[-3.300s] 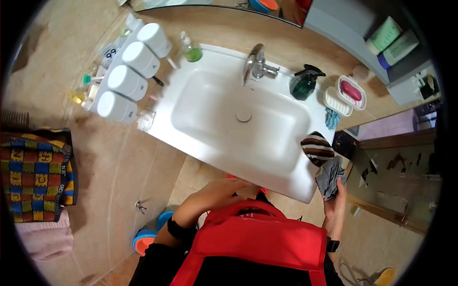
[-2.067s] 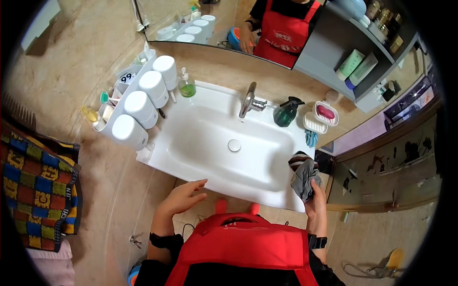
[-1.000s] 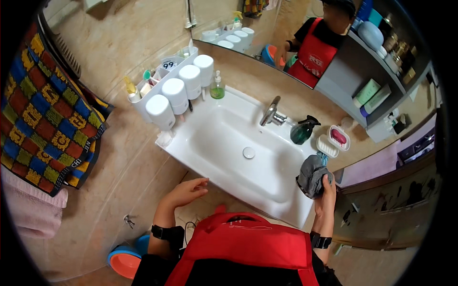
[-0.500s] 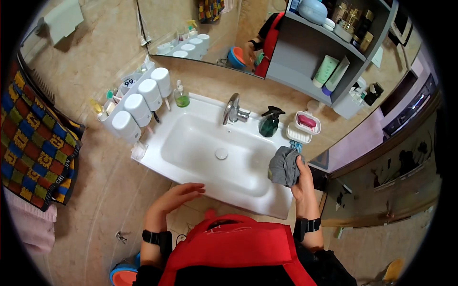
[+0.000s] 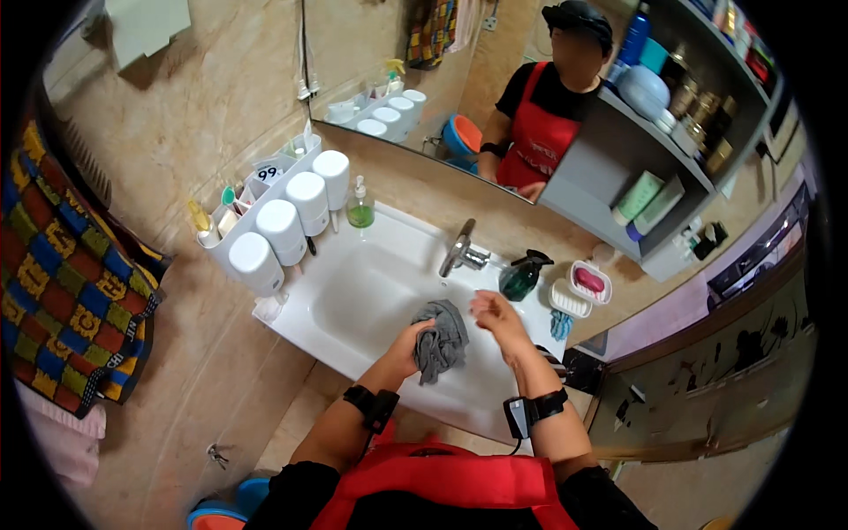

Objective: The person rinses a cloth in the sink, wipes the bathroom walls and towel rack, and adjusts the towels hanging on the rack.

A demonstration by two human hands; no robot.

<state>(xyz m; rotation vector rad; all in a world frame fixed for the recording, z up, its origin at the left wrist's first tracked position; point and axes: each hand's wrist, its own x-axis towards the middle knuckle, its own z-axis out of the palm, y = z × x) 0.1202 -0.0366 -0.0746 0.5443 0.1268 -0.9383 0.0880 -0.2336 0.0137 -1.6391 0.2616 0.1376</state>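
A crumpled grey cloth [image 5: 440, 343] hangs over the white sink basin [image 5: 349, 296], its lower end drooping. My left hand [image 5: 409, 350] grips it from its left side. To the right of the cloth, my right hand [image 5: 500, 323] is raised over the basin below the chrome tap [image 5: 460, 249], its fingers loosely bent and apart, holding nothing. A dark green spray bottle [image 5: 521, 279] stands on the sink's back ledge, beyond that hand.
Pink soap [image 5: 589, 280] lies in a white soap dish at the right, above a blue cloth [image 5: 561, 324]. A green soap pump [image 5: 360, 210] and a wall rack with white cups [image 5: 281, 231] are at the left. A grey mirror cabinet [image 5: 587, 190] juts out above.
The grey cloth has passed from my right hand to my left and moved left over the basin. My right hand has let go and moved toward the tap. The view has shifted.
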